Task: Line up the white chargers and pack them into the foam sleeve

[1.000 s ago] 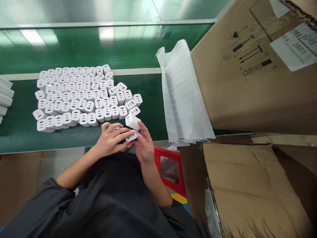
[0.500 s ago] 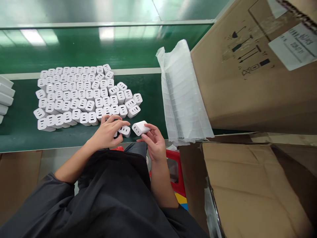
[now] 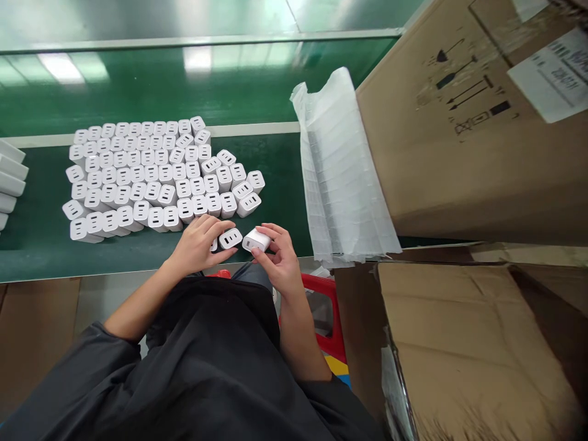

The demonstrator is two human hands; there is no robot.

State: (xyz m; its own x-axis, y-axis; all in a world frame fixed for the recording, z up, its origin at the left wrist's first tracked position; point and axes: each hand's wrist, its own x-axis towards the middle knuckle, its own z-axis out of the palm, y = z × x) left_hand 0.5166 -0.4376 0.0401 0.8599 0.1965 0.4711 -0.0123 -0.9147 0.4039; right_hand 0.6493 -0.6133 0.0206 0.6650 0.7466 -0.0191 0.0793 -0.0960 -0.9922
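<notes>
Between the thumb and fingers of my right hand (image 3: pixel 278 256) is a white charger (image 3: pixel 256 240), tilted with its port end toward the left. My left hand (image 3: pixel 198 244) is closed around another white charger (image 3: pixel 230 238), whose slotted end faces up. Part of one more charger shows under the left fingers, mostly hidden. The two held chargers are close together near the table's front edge. Just beyond my hands, many white chargers (image 3: pixel 138 174) stand packed in rows, slotted ends up, with looser ones at the right end.
The green table (image 3: pixel 37 245) carries several white blocks (image 3: pixel 10 174) at the far left. To the right lies a translucent wrapping sheet (image 3: pixel 342 171) against a large cardboard box (image 3: pixel 459 153). An open carton (image 3: pixel 459 343) stands at lower right, and a red stool (image 3: pixel 337 318) is below the table.
My right hand has moved slightly left and turned its charger. The charger at my left hand has tipped so its slotted end shows more. My left fingers have drawn back slightly from the rows.
</notes>
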